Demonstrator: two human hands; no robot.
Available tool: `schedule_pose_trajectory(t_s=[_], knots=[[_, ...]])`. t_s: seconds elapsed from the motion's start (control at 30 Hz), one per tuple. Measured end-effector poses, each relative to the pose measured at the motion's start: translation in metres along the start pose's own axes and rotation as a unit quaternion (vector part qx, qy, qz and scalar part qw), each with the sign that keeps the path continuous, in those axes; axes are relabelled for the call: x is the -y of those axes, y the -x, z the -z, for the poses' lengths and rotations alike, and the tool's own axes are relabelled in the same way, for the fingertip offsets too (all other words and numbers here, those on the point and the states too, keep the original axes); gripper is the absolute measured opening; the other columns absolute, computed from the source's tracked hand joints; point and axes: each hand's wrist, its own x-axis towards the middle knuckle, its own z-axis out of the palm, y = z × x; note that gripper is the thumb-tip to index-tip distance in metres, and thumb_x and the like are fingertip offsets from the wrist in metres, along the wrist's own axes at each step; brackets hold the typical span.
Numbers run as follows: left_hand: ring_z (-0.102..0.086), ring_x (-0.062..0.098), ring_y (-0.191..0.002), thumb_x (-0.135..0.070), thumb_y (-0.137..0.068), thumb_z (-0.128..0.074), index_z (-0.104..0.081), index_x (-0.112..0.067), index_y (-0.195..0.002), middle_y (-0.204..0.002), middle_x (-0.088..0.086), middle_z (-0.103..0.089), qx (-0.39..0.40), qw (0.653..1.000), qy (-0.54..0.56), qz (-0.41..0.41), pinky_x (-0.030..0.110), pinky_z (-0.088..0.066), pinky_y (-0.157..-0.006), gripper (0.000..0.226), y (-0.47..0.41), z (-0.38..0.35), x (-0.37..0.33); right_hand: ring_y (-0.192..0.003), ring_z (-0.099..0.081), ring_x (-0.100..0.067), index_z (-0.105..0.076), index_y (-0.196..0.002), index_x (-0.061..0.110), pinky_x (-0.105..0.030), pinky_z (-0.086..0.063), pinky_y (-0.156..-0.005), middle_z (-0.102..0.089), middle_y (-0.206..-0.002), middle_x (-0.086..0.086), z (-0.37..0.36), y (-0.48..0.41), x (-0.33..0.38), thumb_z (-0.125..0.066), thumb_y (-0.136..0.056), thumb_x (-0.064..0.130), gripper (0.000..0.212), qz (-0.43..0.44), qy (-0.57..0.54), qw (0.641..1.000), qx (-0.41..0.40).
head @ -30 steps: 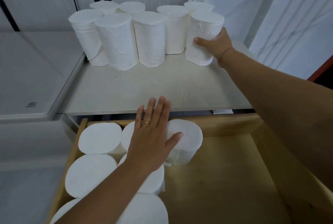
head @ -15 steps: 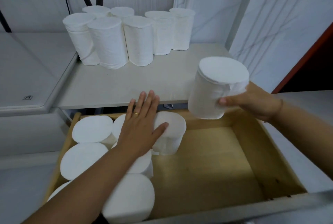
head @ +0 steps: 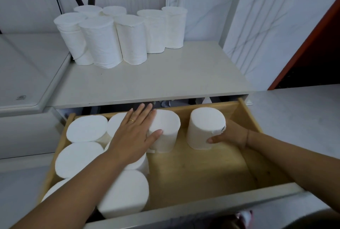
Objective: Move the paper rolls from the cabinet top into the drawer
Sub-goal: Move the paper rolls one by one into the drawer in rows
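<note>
Roll within right hand

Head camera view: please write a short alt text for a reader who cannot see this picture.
A person's right hand holds an upright paper roll inside an open wooden drawer, while the left hand lies flat on rolls already packed at the drawer's left. Seven rolls stand on the cabinet top behind.
</note>
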Motion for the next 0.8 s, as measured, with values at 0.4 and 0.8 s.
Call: schedule_pose_trajectory(t_s=[0.4, 0.8], knots=[[0.011, 0.004, -0.142, -0.061, -0.092, -0.013, 0.001, -0.025, -0.15, -0.158, -0.01, 0.005, 0.015, 1.0, 0.006, 0.004, 0.029, 0.012, -0.115, 0.07, -0.001, -0.003, 0.002, -0.111, -0.059, -0.032, -0.04, -0.132, 0.023, -0.044, -0.052, -0.095, -0.052, -0.129, -0.014, 0.001, 0.019, 0.035, -0.07, -0.072, 0.044, 0.071, -0.219, -0.216, 0.938, 0.163], [0.004, 0.008, -0.144, -0.058, -0.093, -0.012, -0.004, -0.023, -0.151, -0.159, -0.007, -0.008, 0.008, 1.0, 0.002, 0.009, 0.032, 0.007, -0.116, 0.068, -0.001, -0.002, 0.0, -0.119, -0.052, -0.031, -0.054, -0.119, 0.019, -0.04, -0.055, -0.09, -0.054, -0.127, -0.011, -0.094, 0.025, 0.075, -0.067, -0.072, 0.041, 0.054, -0.203, -0.348, 0.897, 0.183]])
